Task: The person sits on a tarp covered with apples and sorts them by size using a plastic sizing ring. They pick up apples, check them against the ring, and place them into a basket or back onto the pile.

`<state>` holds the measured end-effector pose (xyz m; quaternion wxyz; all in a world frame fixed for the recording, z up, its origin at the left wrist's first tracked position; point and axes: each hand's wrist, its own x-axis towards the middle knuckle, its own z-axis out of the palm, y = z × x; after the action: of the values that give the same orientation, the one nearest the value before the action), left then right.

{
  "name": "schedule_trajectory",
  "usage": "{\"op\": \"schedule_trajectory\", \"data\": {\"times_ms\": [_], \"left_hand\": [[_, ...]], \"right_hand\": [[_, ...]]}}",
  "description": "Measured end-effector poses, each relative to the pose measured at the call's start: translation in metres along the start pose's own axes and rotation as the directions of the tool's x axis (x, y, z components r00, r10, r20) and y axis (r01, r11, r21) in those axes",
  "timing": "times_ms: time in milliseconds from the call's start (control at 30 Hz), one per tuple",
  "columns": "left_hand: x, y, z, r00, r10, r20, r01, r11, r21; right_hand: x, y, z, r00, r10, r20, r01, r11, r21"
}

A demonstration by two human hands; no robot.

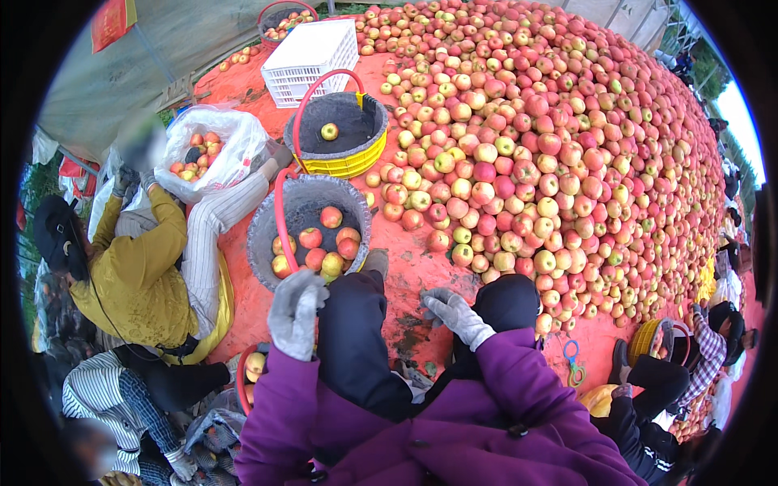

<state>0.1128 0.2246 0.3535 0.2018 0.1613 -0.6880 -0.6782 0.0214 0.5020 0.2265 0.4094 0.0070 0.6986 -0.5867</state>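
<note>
My left hand (298, 313), in a grey-white work glove, hovers at the near edge of a lined basket (307, 200) with a pink handle. Its fingers are loosely bent and I see nothing in them. Several red and yellow apples (315, 240) lie in that basket. Between my knees, my right hand (457, 314), gloved alike, has its fingers spread and holds nothing visible. A large heap of apples (541, 158) rises ahead and to the right on a red ground sheet (407, 273).
Behind the near basket stands a yellow basket (340, 159) with one apple, then a white plastic crate (313, 58). At left, a seated person (134, 261) handles bags beside a plastic bag of apples (209, 161). Blue-green scissors (573, 364) lie right of me. Other people sit at right.
</note>
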Motion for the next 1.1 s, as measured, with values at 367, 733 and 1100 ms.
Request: {"op": "schedule_trajectory", "data": {"times_ms": [367, 733, 1100], "left_hand": [[0.045, -0.074, 0.228, 0.546, 0.292, 0.785, -0.550, 0.832, 0.073], [0.027, -0.098, 0.215, 0.072, -0.299, 0.952, -0.580, 0.763, 0.284], [0.040, -0.108, 0.219, 0.023, -0.358, 0.933, -0.552, 0.774, 0.310]], "right_hand": [[0.115, 0.063, -0.082, 0.866, 0.094, -0.491, -0.139, 0.989, -0.055], [0.291, 0.101, -0.121, 0.801, 0.040, -0.598, -0.327, 0.865, -0.381], [0.319, 0.107, -0.104, 0.837, 0.242, -0.490, -0.258, 0.965, 0.036]]}}
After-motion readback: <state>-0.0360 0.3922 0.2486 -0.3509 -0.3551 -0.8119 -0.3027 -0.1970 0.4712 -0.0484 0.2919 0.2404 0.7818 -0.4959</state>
